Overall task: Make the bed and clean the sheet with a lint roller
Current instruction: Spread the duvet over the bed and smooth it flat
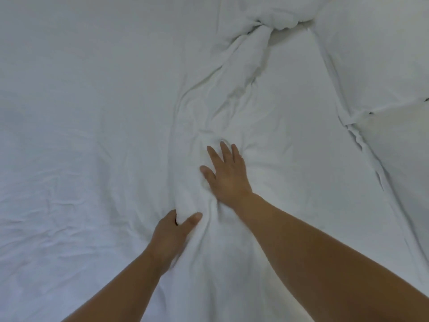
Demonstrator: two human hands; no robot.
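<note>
White bedding fills the whole frame; no wall, floor or window shows. A bed (pixel 69 112) is the only furniture, its surface flat and lightly creased on the left. A white pillow (pixel 376 49) lies at upper right, a second pillow (pixel 404 159) just below it at the right edge. Bunched white cloth (pixel 267 17) sits at top centre. Light soft, even, cool-toned, faint shadows in folds.

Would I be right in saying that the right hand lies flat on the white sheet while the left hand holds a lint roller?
Not quite. In the head view the left hand grips a bunched fold of the white sheet, not a lint roller; none is in view. The right hand does lie flat on it.
</note>
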